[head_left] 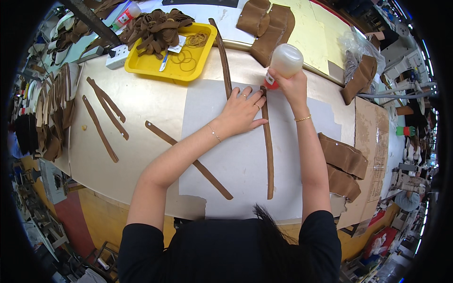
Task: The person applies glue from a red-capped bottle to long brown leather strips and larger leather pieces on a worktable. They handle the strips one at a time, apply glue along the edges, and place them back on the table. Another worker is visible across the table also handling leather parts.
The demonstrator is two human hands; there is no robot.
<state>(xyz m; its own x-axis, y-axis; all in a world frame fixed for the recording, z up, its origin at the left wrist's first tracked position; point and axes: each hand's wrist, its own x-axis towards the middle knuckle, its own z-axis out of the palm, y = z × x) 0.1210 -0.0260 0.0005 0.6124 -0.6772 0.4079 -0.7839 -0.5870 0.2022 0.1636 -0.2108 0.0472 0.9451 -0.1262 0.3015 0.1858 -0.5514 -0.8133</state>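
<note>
Head view, only view. Left hand point(241, 109), centre of frame, lies flat with fingers spread, pressing the upper part of a long brown leather strap point(268, 151) onto a grey paper sheet point(240, 160) on the tabletop point(141, 108). Right hand point(291, 85), just right of it, is closed around an inverted translucent squeeze bottle point(285, 60); its red nozzle point(269, 85) sits at the strap's top end, touching or nearly so, cannot tell which. Strap runs near-vertical from centre down toward lower centre. A second strap point(188, 160) lies diagonally across the sheet's left side; a third point(224, 56) extends from under the left hand toward the upper centre. Three loose straps point(104, 115) lie on the bare tabletop at left. Yellow tray point(193, 70), upper left, holds a strap bundle and rubber bands. Folded brown pieces point(343, 165) are stacked at right. Judgement: the work appears to be laying glue along the strap; best done with light, even squeeze, nozzle tracking the strap's centre line, the flat hand shifting ahead to stop the strap sliding, and excess kept on the paper sheet.
</note>
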